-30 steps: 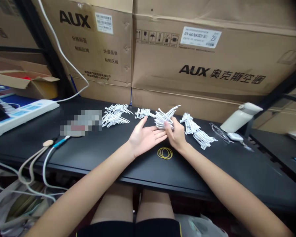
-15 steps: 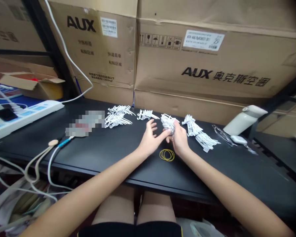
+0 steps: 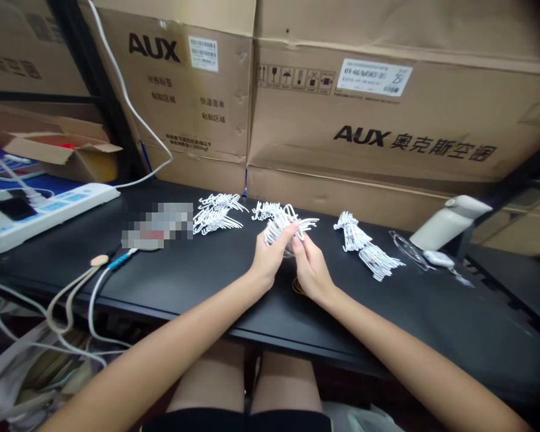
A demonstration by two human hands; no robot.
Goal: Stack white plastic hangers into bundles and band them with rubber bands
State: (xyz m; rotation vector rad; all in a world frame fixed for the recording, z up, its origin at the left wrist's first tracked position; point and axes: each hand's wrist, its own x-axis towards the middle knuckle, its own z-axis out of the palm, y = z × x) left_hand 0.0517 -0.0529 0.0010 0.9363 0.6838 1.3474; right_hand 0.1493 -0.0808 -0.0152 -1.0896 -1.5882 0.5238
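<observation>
While both hands, left hand (image 3: 266, 258) and right hand (image 3: 309, 267), close fingers around the hook bundle (image 3: 284, 223) at frame centre, it stays gathered.

Our arms are bare from the elbows down to the wrists, with no sleeves, and we wear no watch, ring or bracelet on the left hand (image 3: 269, 259) or the right hand (image 3: 309, 268). Our fingers are slim, and the nails show no polish that we can make out. Lower down, our thighs are bare too, and we wear black shorts (image 3: 234, 420) with a thin yellow line at the hem.
</observation>
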